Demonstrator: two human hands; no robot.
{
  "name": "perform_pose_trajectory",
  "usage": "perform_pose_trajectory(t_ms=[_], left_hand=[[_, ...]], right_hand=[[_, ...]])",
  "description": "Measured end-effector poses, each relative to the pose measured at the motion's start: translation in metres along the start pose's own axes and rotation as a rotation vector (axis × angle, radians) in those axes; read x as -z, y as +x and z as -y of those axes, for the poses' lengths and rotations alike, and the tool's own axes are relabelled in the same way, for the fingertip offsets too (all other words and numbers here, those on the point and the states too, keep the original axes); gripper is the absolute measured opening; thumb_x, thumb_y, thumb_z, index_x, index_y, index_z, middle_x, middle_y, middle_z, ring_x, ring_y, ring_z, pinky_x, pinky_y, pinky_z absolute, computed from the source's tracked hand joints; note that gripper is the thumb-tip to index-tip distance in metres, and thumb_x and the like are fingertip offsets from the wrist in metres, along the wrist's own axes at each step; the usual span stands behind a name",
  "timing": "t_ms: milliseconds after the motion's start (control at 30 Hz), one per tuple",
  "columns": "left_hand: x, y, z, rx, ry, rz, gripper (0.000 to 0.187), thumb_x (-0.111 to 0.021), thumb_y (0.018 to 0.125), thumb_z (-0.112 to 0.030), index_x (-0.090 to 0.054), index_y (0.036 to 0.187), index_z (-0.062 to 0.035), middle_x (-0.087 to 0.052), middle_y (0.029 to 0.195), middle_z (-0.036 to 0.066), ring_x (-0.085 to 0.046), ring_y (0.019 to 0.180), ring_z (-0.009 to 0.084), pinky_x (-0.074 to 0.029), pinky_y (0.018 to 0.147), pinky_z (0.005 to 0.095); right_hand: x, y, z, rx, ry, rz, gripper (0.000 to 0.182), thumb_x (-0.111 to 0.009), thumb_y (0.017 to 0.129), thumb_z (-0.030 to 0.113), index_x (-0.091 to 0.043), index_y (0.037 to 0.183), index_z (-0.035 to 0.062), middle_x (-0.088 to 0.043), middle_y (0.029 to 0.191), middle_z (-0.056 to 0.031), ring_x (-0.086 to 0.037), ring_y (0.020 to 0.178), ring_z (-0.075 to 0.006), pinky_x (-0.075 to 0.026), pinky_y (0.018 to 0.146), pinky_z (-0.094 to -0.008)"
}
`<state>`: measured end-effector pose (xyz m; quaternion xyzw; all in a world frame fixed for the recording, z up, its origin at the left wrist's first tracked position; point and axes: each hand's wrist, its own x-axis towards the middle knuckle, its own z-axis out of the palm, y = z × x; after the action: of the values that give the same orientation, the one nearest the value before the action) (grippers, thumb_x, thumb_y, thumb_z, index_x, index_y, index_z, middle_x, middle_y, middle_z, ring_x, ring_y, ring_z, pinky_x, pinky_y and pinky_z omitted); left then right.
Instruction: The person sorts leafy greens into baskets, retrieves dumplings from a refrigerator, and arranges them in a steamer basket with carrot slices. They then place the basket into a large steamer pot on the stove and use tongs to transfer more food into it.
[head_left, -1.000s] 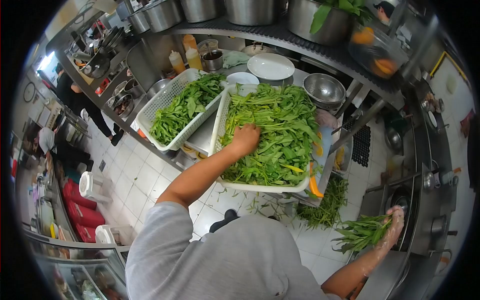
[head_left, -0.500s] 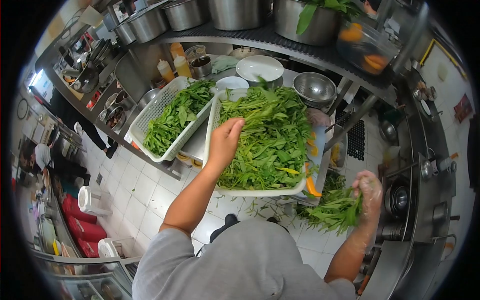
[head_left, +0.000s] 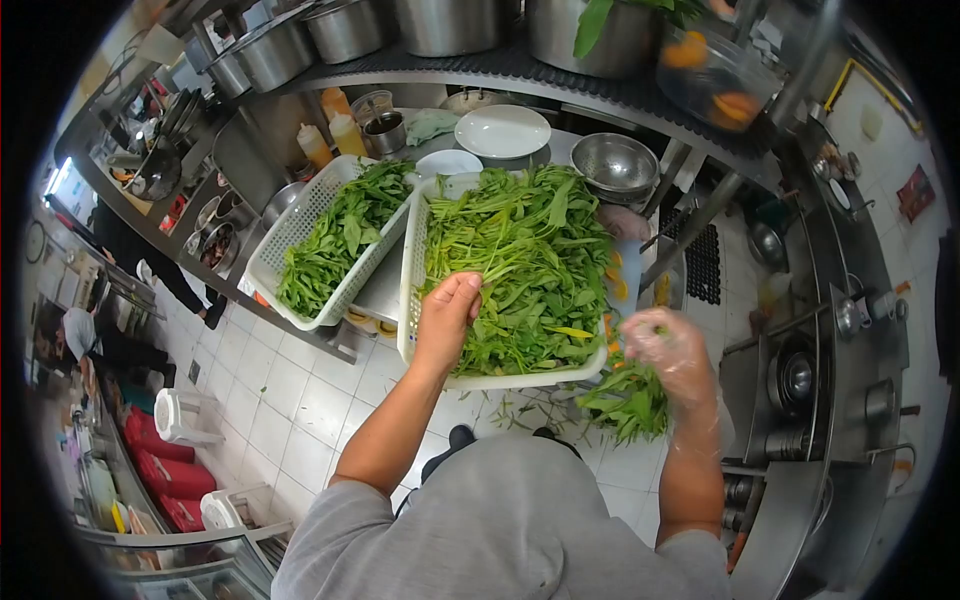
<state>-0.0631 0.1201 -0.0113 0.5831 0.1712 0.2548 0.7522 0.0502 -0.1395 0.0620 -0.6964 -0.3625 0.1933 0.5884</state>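
My left hand, bare, is closed in a pinch over the near left part of a white perforated basket. Leafy green vegetables with long stems fill this basket; whether a stem is between my left fingertips cannot be made out against them. In a clear plastic glove, my right hand is closed at the basket's near right corner, gripping a bunch of leafy greens that hangs down to its left. Beside the full basket, a second white perforated basket holds more of the greens.
Behind the baskets are a white oval plate, a metal colander and squeeze bottles. Steel pots line the shelf above. Cut leaves litter the tiled floor. Another person bends at far left.
My right hand has moved left toward the basket with the bunch of greens. My left hand has come down slightly, nearer my body. A blurred leafy piece over the basket's far side is gone.
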Motion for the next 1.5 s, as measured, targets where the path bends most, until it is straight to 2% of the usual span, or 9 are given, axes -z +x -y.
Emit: perform_pose_trajectory(t_ms=[200, 300, 467, 533, 733, 867, 1200, 1333, 1500], left_hand=[[-0.009, -0.014, -0.003, 0.058, -0.019, 0.06, 0.024, -0.057, 0.093, -0.025, -0.062, 0.099, -0.0029, -0.044, 0.062, -0.004, -0.034, 0.052, 0.0046, -0.026, 0.048, 0.0201], [-0.02, -0.025, -0.023, 0.007, -0.075, 0.073, 0.024, -0.061, 0.091, -0.022, -0.063, 0.102, -0.0013, -0.045, 0.062, -0.006, -0.035, 0.053, 0.0027, -0.025, 0.047, 0.0194], [-0.002, -0.027, -0.046, -0.079, -0.111, -0.026, 0.022, -0.063, 0.089, -0.018, -0.063, 0.103, -0.0009, -0.047, 0.064, -0.006, -0.036, 0.054, 0.0022, -0.027, 0.048, 0.0189], [0.012, -0.025, -0.036, -0.086, -0.126, -0.047, 0.019, -0.064, 0.088, -0.016, -0.062, 0.1, -0.0016, -0.048, 0.066, -0.007, -0.036, 0.055, 0.0018, -0.028, 0.049, 0.0183], [0.025, -0.032, -0.02, 0.013, -0.021, -0.07, 0.017, -0.065, 0.087, -0.014, -0.063, 0.099, -0.0013, -0.05, 0.067, -0.007, -0.037, 0.055, 0.0012, -0.028, 0.05, 0.0176], [0.017, -0.031, -0.01, 0.07, 0.022, -0.033, 0.02, -0.067, 0.085, -0.014, -0.063, 0.098, 0.0005, -0.049, 0.065, -0.006, -0.037, 0.054, 0.0024, -0.027, 0.047, 0.0187], [-0.014, -0.04, 0.0, 0.067, 0.02, 0.22, 0.013, -0.064, 0.087, -0.01, -0.062, 0.094, 0.0001, -0.048, 0.062, -0.005, -0.036, 0.051, 0.0028, -0.027, 0.046, 0.019], [-0.045, -0.05, -0.001, 0.003, 0.116, 0.299, 0.008, -0.062, 0.089, -0.01, -0.061, 0.092, -0.0024, -0.048, 0.063, -0.005, -0.036, 0.052, 0.0018, -0.027, 0.046, 0.0177], [-0.083, -0.046, 0.002, 0.038, 0.17, 0.378, 0.009, -0.06, 0.091, -0.012, -0.06, 0.092, -0.0027, -0.049, 0.064, -0.005, -0.039, 0.054, 0.0017, -0.029, 0.047, 0.0184]], right_hand=[[-0.058, 0.055, -0.011, 0.174, -0.599, 0.245, 0.033, -0.054, 0.089, 0.026, -0.062, 0.113, 0.0063, -0.065, 0.099, -0.0204, -0.064, 0.084, -0.0327, -0.049, 0.077, -0.0401], [-0.069, 0.095, -0.029, -0.171, -0.824, 0.292, 0.045, -0.056, 0.09, 0.029, -0.051, 0.129, 0.0069, -0.065, 0.104, -0.0169, -0.061, 0.084, -0.0374, -0.049, 0.08, -0.0423], [-0.046, 0.105, -0.108, -0.241, -0.578, 0.056, 0.048, -0.052, 0.091, 0.032, -0.047, 0.131, 0.0062, -0.064, 0.106, -0.02, -0.064, 0.092, -0.032, -0.049, 0.083, -0.0401], [-0.036, 0.079, -0.058, -0.267, -0.205, 0.049, 0.052, -0.06, 0.088, 0.028, -0.046, 0.133, 0.0049, -0.065, 0.099, -0.0124, -0.061, 0.08, -0.0142, -0.049, 0.078, -0.03], [-0.004, 0.036, 0.028, -0.205, -0.232, -0.044, 0.023, -0.061, 0.088, 0.021, -0.064, 0.101, 0.0026, -0.065, 0.085, -0.0084, -0.061, 0.081, -0.0125, -0.047, 0.071, -0.027], [-0.018, 0.059, 0.012, 0.786, -0.682, -0.015, 0.019, -0.062, 0.083, 0.013, -0.067, 0.099, 0.0032, -0.068, 0.094, -0.013, -0.065, 0.081, -0.0267, -0.052, 0.071, -0.0335], [-0.035, 0.039, -0.01, 0.306, -0.858, 0.122, 0.021, -0.063, 0.076, 0.022, -0.069, 0.094, 0.0112, -0.067, 0.087, -0.01, -0.065, 0.082, -0.0249, -0.053, 0.071, -0.037], [0.001, 0.032, -0.02, 0.57, -0.425, -0.309, 0.015, -0.066, 0.077, 0.015, -0.066, 0.09, 0.0067, -0.066, 0.081, -0.0072, -0.064, 0.074, -0.0208, -0.051, 0.068, -0.0323], [0.094, -0.017, 0.029, -0.082, 0.027, -0.715, 0.024, -0.066, 0.082, 0.036, -0.065, 0.088, 0.012, -0.057, 0.077, 0.0033, -0.049, 0.064, -0.0054, -0.041, 0.059, -0.0211]])
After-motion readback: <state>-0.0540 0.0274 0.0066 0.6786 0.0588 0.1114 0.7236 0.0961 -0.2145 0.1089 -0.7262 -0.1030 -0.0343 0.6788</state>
